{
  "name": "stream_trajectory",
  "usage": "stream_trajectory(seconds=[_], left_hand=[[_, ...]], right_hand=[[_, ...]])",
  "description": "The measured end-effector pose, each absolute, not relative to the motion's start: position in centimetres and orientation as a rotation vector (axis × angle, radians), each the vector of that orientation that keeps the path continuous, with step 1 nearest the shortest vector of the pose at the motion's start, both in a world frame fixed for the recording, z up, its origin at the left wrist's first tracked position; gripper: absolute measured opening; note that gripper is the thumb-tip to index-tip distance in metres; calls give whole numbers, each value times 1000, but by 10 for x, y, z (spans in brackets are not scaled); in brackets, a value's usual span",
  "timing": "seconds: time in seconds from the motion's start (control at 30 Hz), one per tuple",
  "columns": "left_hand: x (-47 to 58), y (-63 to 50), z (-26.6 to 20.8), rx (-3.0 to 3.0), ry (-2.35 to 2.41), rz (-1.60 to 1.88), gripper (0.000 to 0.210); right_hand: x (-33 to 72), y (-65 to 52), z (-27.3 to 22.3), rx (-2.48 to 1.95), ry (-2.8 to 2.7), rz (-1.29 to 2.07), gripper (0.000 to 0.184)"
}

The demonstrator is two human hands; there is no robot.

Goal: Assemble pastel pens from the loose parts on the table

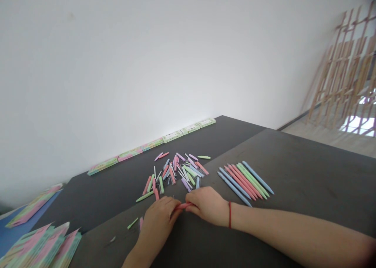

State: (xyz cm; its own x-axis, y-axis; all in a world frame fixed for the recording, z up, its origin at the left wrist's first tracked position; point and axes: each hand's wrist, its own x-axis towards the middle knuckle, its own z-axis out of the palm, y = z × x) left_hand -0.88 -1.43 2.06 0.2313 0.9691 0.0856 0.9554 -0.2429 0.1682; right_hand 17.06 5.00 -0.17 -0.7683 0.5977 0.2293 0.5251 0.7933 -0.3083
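Meeting near the front edge of the dark surface (293, 170), the two hands share one pink pen (182, 206): the left hand (160, 217) has its fingers curled round one end, and the right hand (207, 210) pinches the other end (a thin red cord circles that wrist). The pen lies roughly level between them, just above the surface.

Beyond the hands sits a loose pile of pen parts (176, 172) in pink, green, blue and lilac, scattered at all angles. To the right of it, a tidy row of finished pens (245, 180) lies side by side, blue, pink and green, all slanted the same way and touching one another. A small green piece (132, 223) lies alone left of the left hand.

Along the white wall stands a line of flat boxes (152, 144). Stacks of pastel cards (41, 244) fill the lower left corner. A wooden lattice (346, 68) leans at far right.
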Motion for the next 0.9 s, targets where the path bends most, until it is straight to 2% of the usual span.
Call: stream_trajectory(seconds=[0.17,0.33,0.43,0.57,0.67,0.77,0.9], left_hand=[[-10,-15,21,2503,1830,372,23],[-10,-15,21,2457,1798,481,20],[-15,-13,22,2229,1815,581,17],[-32,-5,30,1644,1686,884,38],[-40,0,38,1163,1476,1135,32],[-34,1,43,725,1257,1279,22],[-13,-1,37,414,1021,1456,27]], right_hand=[[171,51,0,-911,-2644,464,37],[171,55,-1,-927,-2535,802,29],[168,58,-5,-923,-2372,1321,29],[166,64,-5,-750,-1948,2262,38],[167,67,-1,-632,-1624,2686,42],[169,67,1,-551,-1418,2838,43],[166,62,-2,-429,-1257,2865,37]])
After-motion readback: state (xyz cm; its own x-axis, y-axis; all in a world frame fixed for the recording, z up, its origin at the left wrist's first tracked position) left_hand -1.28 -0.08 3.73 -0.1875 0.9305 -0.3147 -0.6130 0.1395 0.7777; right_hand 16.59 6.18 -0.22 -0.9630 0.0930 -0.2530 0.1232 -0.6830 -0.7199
